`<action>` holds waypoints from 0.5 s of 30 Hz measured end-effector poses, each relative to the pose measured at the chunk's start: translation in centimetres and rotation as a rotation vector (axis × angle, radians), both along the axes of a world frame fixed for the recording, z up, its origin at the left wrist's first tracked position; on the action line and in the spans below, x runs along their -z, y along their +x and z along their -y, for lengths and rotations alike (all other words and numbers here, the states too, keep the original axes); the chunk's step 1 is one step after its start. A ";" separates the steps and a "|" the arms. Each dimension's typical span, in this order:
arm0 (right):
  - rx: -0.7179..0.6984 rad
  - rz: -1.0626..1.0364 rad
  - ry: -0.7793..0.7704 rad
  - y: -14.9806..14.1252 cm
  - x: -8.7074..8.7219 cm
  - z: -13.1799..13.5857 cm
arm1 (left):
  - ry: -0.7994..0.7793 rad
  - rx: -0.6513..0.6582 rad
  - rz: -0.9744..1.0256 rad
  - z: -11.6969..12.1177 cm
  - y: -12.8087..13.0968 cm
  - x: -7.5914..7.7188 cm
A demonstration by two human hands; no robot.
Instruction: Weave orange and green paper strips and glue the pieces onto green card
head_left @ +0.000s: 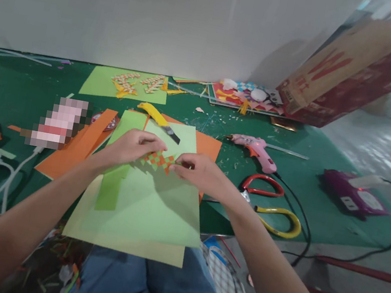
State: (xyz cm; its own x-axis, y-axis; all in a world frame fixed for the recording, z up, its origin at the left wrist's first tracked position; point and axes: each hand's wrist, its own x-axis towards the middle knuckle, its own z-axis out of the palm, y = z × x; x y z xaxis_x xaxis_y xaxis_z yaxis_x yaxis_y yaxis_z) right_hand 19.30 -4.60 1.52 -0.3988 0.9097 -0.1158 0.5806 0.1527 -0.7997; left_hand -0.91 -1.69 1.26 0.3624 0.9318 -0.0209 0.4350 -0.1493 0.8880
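Between my two hands is a small woven paper piece [159, 161] in an orange and green checker. My left hand [138, 146] pinches its left end with thumb and fingers. At the other end, my right hand [197, 169] is closed on its edge. Beneath lie light green paper sheets [153, 215], overhanging the table's front edge. A darker green paper strip [108, 194] rests on them at the left. Just beyond my hands, a yellow utility knife [160, 121] lies with its blade out.
Right of the paper are a pink glue gun [255, 149] with a cord and red-and-yellow-handled scissors [277, 220]. Orange paper [77, 151] lies left. Finished-looking woven pieces [127, 83] sit on green paper behind. A paper bag [351, 78] stands back right; a purple power block [355, 195] lies right.
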 end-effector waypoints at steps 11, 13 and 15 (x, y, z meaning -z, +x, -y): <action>0.205 0.421 0.279 0.3 0.3 -0.4 | 0.132 -0.167 0.003 -0.4 0.1 0.5; 0.294 0.444 0.378 1.5 0.5 -0.6 | 0.202 -0.156 -0.066 -0.3 0.1 0.4; 0.401 0.456 0.472 3.4 0.7 -1.0 | 0.247 -0.133 -0.112 -0.2 0.1 0.3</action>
